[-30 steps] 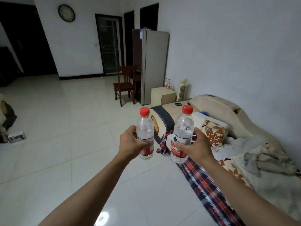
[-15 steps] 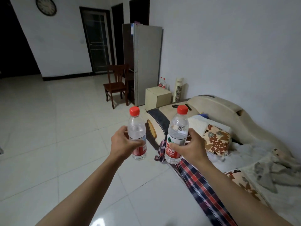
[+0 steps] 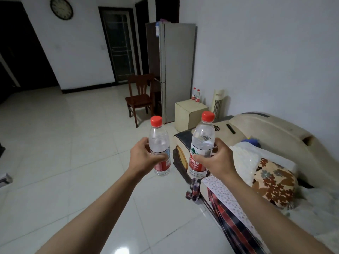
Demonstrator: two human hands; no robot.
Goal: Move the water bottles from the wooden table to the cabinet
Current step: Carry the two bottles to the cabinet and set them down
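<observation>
I hold two clear water bottles with red caps and red labels, both upright in front of me. My left hand grips the left bottle around its middle. My right hand grips the right bottle the same way. Far ahead by the wall stands a small cream cabinet, and on its top at the back stand two more red-capped bottles. The wooden table is out of view.
A bed with pillows and a plaid blanket fills the right side. A tall grey fridge and a wooden chair stand left of the cabinet, a white tower fan to its right. Open tiled floor lies ahead.
The cabinet, fridge and bed have drawn nearer as the view moved forward. Both hands still hold their bottles upright in the same grip.
</observation>
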